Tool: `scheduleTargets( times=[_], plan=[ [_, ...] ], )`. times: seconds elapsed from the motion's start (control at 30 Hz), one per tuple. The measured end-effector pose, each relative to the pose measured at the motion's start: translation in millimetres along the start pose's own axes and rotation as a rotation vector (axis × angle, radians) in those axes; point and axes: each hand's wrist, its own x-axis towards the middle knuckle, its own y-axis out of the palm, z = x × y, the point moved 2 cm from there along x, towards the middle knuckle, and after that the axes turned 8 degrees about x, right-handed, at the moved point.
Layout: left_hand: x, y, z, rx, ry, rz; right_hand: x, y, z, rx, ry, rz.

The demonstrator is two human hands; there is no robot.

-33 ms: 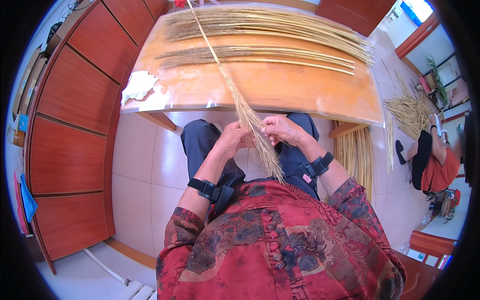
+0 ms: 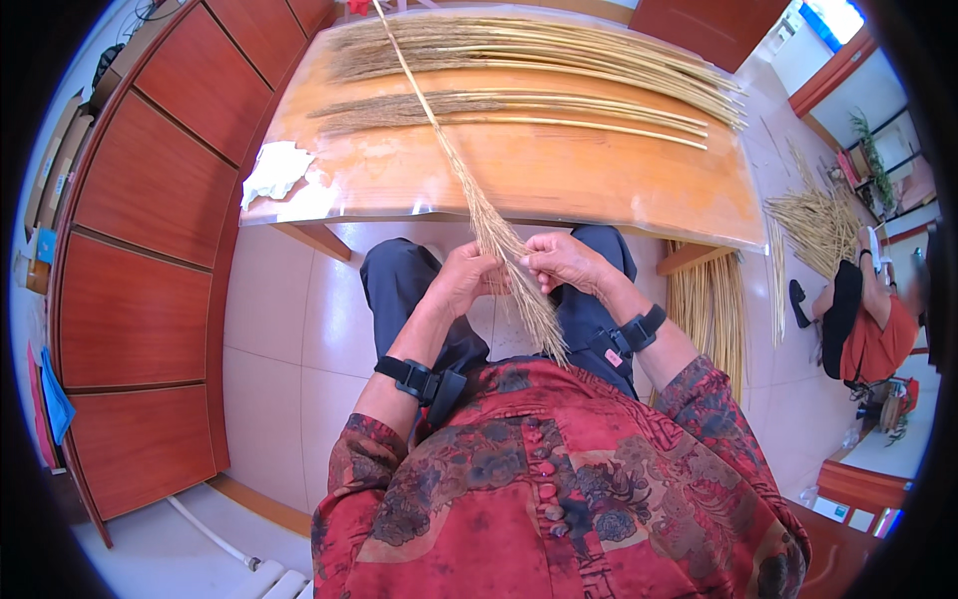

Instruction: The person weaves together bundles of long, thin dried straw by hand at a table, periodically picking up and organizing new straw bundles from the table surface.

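Note:
A long dry reed stalk (image 2: 424, 100) slants over the table's near edge, its feathery seed head (image 2: 534, 309) hanging down over my lap. My left hand (image 2: 465, 278) is closed around the seed head from its left side. From the right, my right hand (image 2: 564, 260) pinches strands of the same head between thumb and fingers. The two hands are almost level, with the plume between them. My fingertips partly hide where the strands are gripped. The stalk's thin far end reaches past the table's back edge.
On the wooden table (image 2: 599, 185) lie a large reed bundle (image 2: 559, 45) and a smaller one (image 2: 559, 103). White paper (image 2: 276, 170) sits at its left corner. More stalks (image 2: 707, 299) stand below right. Red-brown cabinets (image 2: 135, 319) line the left. Another person (image 2: 878, 329) works beside a reed pile (image 2: 813, 225).

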Motion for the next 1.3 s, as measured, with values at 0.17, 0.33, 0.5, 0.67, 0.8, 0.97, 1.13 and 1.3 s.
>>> scheduleTargets(
  times=[0.17, 0.33, 0.5, 0.67, 0.8, 0.97, 1.13, 1.3],
  plan=[
    [3, 0, 1, -0.022, 0.037, 0.033, -1, 0, -5, 0.072, 0.04, 0.024],
    [3, -3, 2, -0.029, 0.042, 0.033, -1, 3, -1, 0.018, 0.029, 0.051],
    [-9, 13, -6, 0.079, 0.016, 0.021, 2, 12, 11, -0.064, -0.036, 0.018],
    [-12, 4, -2, 0.162, 0.042, 0.034, 6, 11, 13, -0.129, -0.082, -0.01],
    [-15, 2, -1, 0.169, 0.041, 0.039, 7, 11, 13, -0.266, -0.174, 0.003],
    [-17, -1, 0, 0.133, 0.004, 0.065, 6, 8, 10, -0.203, -0.179, 0.024],
    [-16, -1, 0, 0.074, 0.051, 0.106, 3, 11, 7, -0.029, -0.065, 0.037],
    [-14, 0, -1, 0.047, 0.04, 0.072, -1, 15, 11, 0.051, -0.043, 0.04]
  ],
)
